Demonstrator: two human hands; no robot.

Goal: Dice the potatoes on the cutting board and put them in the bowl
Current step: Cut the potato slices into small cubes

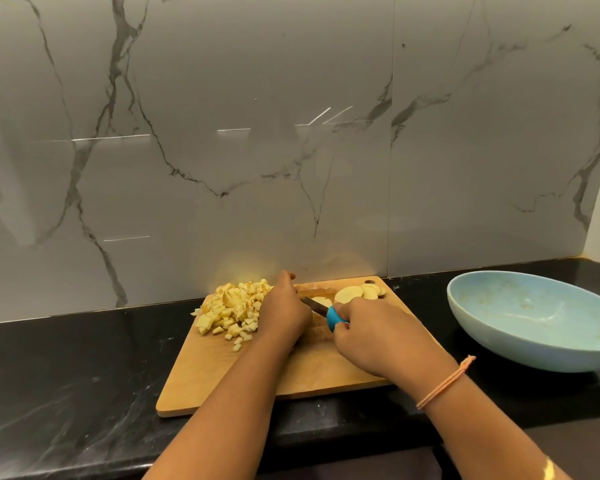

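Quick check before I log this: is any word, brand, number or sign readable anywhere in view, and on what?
No readable text anywhere in this view.
knife: plain blue handle, no brand showing; the right hand covers most of it.
cutting board: bare wood, no stamp.
bowl: plain pale blue, no mark.
wall: only marble veins and light streaks.

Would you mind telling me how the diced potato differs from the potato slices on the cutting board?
The diced potato is small cubes; the potato slices are flat rounds. The dice are heaped on the left of the cutting board; the slices overlap in a row at its far right corner, beyond the knife. Both are pale yellow and on the board.
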